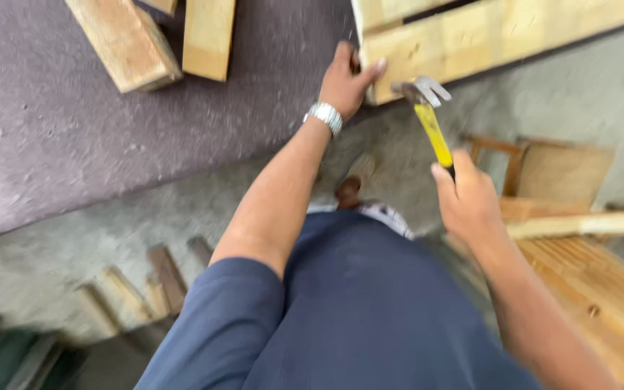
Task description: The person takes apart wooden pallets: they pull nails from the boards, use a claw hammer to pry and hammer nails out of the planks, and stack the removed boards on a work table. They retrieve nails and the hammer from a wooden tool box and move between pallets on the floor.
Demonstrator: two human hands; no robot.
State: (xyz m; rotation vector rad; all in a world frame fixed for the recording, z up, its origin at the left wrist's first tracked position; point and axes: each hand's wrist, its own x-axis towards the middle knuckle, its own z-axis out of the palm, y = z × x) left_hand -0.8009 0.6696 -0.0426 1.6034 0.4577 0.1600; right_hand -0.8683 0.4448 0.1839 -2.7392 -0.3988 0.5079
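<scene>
Left hand [346, 78] clamped on the corner of a plank [485, 36] at one o'clock. Right hand [469, 196] fisted around a yellow-handled hammer [427, 112], head just below the plank's edge.

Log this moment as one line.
left hand: grips end of wooden plank | right hand: holds yellow-handled claw hammer, head near plank corner | contact: cannot tell
</scene>
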